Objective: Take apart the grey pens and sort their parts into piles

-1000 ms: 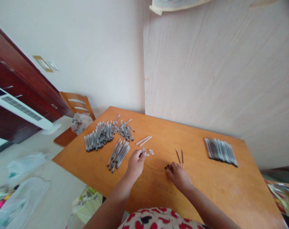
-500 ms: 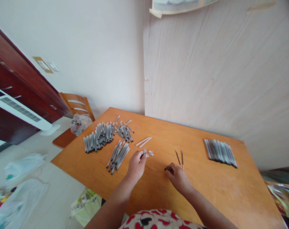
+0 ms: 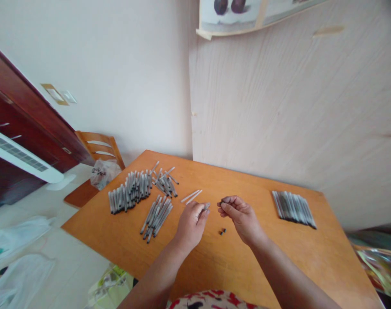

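My left hand is closed, pinching a small greyish-clear piece at its fingertips; it may be a pen cap. Facing it a short gap away, my right hand pinches a small black plug between thumb and forefinger. Two more black plugs lie on the table below the right hand. Just beyond the left hand rest two clear pen barrels. A small bundle of black-ended pens is left of that hand. The dark refills are hidden behind the right hand.
On the wooden table, a large row of pens and a loose heap lie at the far left. Another neat row of pens is at the right. A wall borders the back; a chair stands left.
My right hand has lifted from the tabletop with a black plug and moved up toward the left hand. The left hand has shifted slightly right. The camera view has tilted a little upward.
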A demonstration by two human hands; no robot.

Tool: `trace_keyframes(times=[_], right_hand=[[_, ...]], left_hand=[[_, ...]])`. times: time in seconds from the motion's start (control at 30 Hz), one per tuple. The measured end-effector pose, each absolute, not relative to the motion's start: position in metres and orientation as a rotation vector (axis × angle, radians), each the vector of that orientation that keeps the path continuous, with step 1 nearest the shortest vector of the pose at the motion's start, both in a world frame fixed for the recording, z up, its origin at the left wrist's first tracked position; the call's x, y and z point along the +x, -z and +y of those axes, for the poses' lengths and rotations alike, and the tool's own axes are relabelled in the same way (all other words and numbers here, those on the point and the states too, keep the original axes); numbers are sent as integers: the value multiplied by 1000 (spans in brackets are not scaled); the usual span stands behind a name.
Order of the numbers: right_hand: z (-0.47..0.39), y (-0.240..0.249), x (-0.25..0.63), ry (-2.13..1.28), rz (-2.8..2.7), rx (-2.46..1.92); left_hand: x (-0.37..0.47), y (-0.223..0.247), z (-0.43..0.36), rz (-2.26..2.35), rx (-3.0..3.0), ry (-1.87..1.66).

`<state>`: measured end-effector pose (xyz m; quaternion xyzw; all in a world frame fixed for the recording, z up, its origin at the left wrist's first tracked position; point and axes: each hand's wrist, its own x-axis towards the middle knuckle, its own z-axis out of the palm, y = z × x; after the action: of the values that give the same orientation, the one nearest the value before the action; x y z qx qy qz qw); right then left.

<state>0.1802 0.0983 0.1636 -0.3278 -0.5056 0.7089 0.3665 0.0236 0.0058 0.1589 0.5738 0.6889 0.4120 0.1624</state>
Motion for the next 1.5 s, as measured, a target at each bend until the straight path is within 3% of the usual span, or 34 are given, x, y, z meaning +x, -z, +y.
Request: trace_keyframes(times=[0.47,1.0,1.5], right_hand=[[91,-175,176,-1611,-1537,-792],[94,-156,181,-1387,-1819,-874],[94,-161,182,-1395,-1864,-895]], left_hand=[[28,-170,3,2000,1811,-1009],[28,-167,4,2018,1901,-937],[27,-169,5,2032,1933,-895]])
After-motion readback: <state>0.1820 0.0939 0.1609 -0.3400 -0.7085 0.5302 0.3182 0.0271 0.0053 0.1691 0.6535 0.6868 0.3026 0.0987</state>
